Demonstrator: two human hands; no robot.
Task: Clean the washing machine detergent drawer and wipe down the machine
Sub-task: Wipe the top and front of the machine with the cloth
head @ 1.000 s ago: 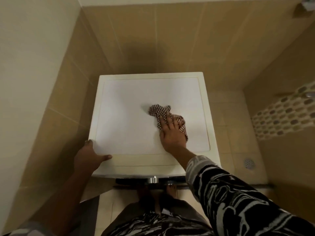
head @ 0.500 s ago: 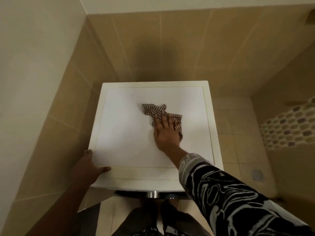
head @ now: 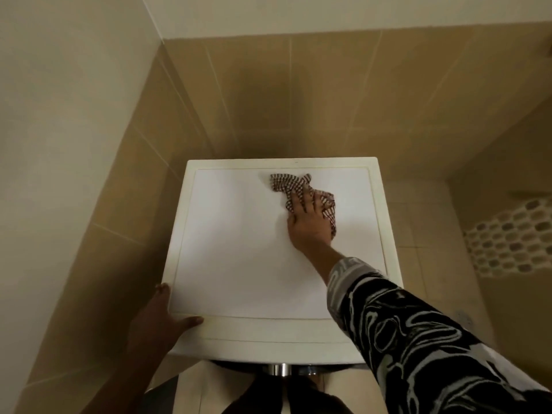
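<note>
Right hand has pushed the crumpled red-and-white checked cloth away from the body over the last second: from mid-lid, slightly toward 4 o'clock, up to about 1 o'clock on the flat white top panel of the washing machine. Leading edge of cloth now lies just short of the raised rear rim.

Fingers of that hand are spread and laid flat on the cloth, palm pressing down; not curled around it, more a pinning hold than a grasp. Patterned black-and-white sleeve stretched well forward, arm near full reach.

Left hand unchanged in place: at 7 o'clock on the front-left corner of the lid, fingers open, thumb lying along the front ledge, holding nothing, bracing.

Reading: the wipe-down of the top is under way, stroke running front to back. Right-rear area covered; left half of the panel likely not yet reached in this pass. Detergent drawer not in view from here, so its state cannot be told. Beige tiled wall close behind; next stroke probably has to turn sideways or return.
</note>
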